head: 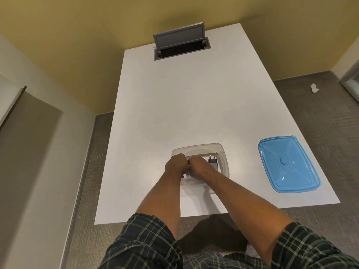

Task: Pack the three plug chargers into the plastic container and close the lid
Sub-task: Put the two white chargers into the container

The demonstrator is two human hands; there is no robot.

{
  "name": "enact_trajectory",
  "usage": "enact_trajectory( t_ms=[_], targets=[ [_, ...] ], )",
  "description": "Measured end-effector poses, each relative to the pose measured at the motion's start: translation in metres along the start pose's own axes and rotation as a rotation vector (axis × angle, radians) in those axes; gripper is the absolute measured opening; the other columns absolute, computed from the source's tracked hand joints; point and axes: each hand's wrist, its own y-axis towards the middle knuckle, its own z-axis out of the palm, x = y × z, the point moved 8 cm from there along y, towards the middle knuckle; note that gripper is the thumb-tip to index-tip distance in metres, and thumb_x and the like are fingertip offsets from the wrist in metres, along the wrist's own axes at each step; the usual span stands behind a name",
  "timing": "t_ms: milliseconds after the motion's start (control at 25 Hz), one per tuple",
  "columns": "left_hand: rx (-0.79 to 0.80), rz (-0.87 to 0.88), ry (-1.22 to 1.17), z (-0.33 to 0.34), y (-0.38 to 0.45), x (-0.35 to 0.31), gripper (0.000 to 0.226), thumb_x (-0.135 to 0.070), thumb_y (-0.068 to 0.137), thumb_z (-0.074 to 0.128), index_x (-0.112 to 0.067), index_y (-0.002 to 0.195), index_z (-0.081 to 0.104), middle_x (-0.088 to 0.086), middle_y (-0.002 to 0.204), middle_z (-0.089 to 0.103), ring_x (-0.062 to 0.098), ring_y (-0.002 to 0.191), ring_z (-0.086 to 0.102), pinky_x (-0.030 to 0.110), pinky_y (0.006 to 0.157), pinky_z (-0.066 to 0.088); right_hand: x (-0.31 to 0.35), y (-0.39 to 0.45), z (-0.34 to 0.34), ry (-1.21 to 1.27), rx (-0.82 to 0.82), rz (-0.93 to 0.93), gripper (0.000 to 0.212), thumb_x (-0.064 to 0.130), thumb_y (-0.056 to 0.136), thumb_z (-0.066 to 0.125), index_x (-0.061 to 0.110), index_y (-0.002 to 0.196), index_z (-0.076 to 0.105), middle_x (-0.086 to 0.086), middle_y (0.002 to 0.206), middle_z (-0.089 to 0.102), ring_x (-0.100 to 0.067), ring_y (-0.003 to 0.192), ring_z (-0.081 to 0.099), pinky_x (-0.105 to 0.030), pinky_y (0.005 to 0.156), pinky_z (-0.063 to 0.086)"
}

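Head view showed both hands, left (175, 164) and right (197, 166), curled inside the clear container (223, 152) beside a charger (213, 162); their grasp was hidden. Its blue lid (288, 164) lay apart.

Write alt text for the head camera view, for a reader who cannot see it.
Both hands, left hand and right hand, meet inside a clear plastic container on a white table, arranging plug chargers; one dark charger shows, prongs pointing away. The blue lid lies apart on the table to the right.
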Motion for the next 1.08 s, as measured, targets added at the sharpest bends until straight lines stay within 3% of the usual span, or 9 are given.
enact_trajectory(
  t_ms=[120,200,240,360,560,680,800,920,1080],
  targets=[
    [-0.052,-0.030,-0.013,0.004,-0.008,-0.001,0.016,-0.007,0.090,0.055,-0.014,0.076,0.057,0.003,0.077,0.071,0.027,0.078,0.074,0.036,0.086,0.063,-0.002,-0.005,-0.008,-0.027,0.001,-0.064,0.024,0.002,0.091,0.059,0.002,0.111,0.072,-0.018,0.112,0.073,-0.033,0.104,0.068,-0.039,0.087,0.055],
    [-0.081,-0.041,-0.020,0.007,-0.013,0.000,0.010,-0.012,0.091,0.056,-0.010,0.094,0.065,0.008,0.100,0.076,0.028,0.096,0.075,0.037,0.090,0.061,-0.002,-0.006,-0.010,-0.044,-0.001,-0.082,0.019,0.002,0.092,0.058,-0.001,0.105,0.071,-0.018,0.111,0.073,-0.034,0.103,0.068,-0.036,0.081,0.053],
    [-0.092,-0.041,-0.016,0.008,-0.014,0.000,0.018,-0.015,0.092,0.056,-0.008,0.105,0.066,0.010,0.107,0.075,0.028,0.102,0.073,0.035,0.090,0.059,-0.002,-0.006,-0.010,-0.049,0.001,-0.083,0.017,0.002,0.092,0.057,-0.001,0.102,0.070,-0.019,0.110,0.073,-0.034,0.102,0.068,-0.033,0.076,0.050],
    [-0.122,-0.002,-0.003,0.010,-0.016,-0.003,0.029,-0.021,0.094,0.054,-0.005,0.113,0.068,0.013,0.117,0.072,0.031,0.110,0.068,0.035,0.084,0.052,-0.004,-0.007,-0.009,-0.072,0.018,-0.063,0.019,0.001,0.093,0.054,0.000,0.103,0.070,-0.019,0.110,0.073,-0.034,0.103,0.068,-0.034,0.078,0.049],
    [-0.124,0.071,-0.017,0.011,-0.015,-0.005,0.031,-0.018,0.093,0.051,-0.006,0.113,0.071,0.014,0.119,0.071,0.032,0.112,0.066,0.038,0.089,0.053,-0.005,-0.008,-0.010,-0.103,0.037,-0.074,0.028,0.000,0.086,0.053,0.006,0.106,0.071,-0.013,0.107,0.074,-0.031,0.102,0.069,-0.032,0.076,0.052],
    [-0.174,0.135,-0.008,0.006,-0.018,-0.011,0.029,-0.021,0.092,0.052,-0.013,0.112,0.072,0.009,0.117,0.072,0.030,0.110,0.066,0.033,0.079,0.048,-0.006,-0.009,-0.017,-0.134,0.006,-0.112,0.040,0.004,0.079,0.060,0.020,0.113,0.073,-0.005,0.103,0.076,-0.028,0.095,0.071,-0.033,0.073,0.056],
    [-0.323,0.209,0.064,-0.006,-0.025,-0.017,0.024,-0.021,0.089,0.051,-0.015,0.098,0.072,0.005,0.104,0.074,0.030,0.100,0.068,0.030,0.072,0.042,-0.004,-0.011,-0.033,-0.268,-0.139,-0.178,0.021,0.016,0.090,0.055,0.021,0.100,0.073,-0.003,0.096,0.076,-0.026,0.087,0.070,-0.029,0.061,0.042],
    [-0.490,0.289,0.151,-0.019,-0.037,-0.024,0.018,-0.016,0.083,0.050,-0.018,0.085,0.068,0.002,0.093,0.070,0.030,0.091,0.066,0.030,0.068,0.037,-0.003,-0.020,-0.050,-0.374,-0.273,-0.264,0.019,0.016,0.094,0.050,0.019,0.087,0.067,-0.002,0.087,0.072,-0.026,0.078,0.067,-0.032,0.057,0.040],
    [-0.679,0.357,0.182,-0.036,-0.054,-0.031,0.021,-0.020,0.094,0.048,-0.014,0.080,0.063,0.006,0.086,0.066,0.031,0.079,0.063,0.036,0.066,0.043,0.003,-0.040,-0.078,-0.441,-0.512,-0.412,0.019,0.013,0.086,0.070,0.012,0.070,0.059,-0.005,0.067,0.062,-0.030,0.057,0.062,-0.032,0.046,0.040]
  ],
)
